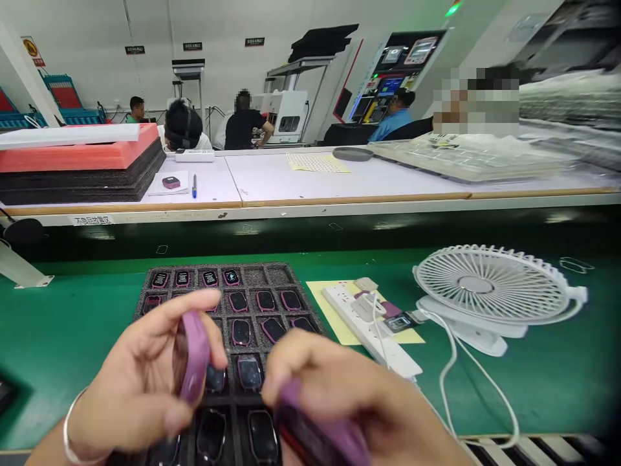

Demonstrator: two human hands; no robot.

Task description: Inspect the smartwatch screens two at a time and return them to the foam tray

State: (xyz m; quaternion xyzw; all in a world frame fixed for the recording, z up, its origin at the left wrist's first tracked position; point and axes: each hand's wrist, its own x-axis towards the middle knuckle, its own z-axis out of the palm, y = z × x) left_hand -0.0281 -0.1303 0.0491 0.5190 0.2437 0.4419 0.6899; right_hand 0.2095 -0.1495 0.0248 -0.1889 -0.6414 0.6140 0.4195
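Note:
Near the bottom of the head view my left hand (140,382) is closed round a purple strap piece (195,359), thumb and fingers pinching it. My right hand (349,401) grips another purple strap or watch part (320,433), blurred by motion. Both hands hover over a black foam tray (272,275) whose pockets hold several small pink-rimmed watch bodies (250,372). A silver bangle sits on my left wrist.
A white power strip (369,330) with plugs lies on a yellow sheet right of the tray. A white desk fan (490,285) lies face up on the green mat, cable trailing forward. Beyond is a white bench with foam stacks (82,168), a pen and other people.

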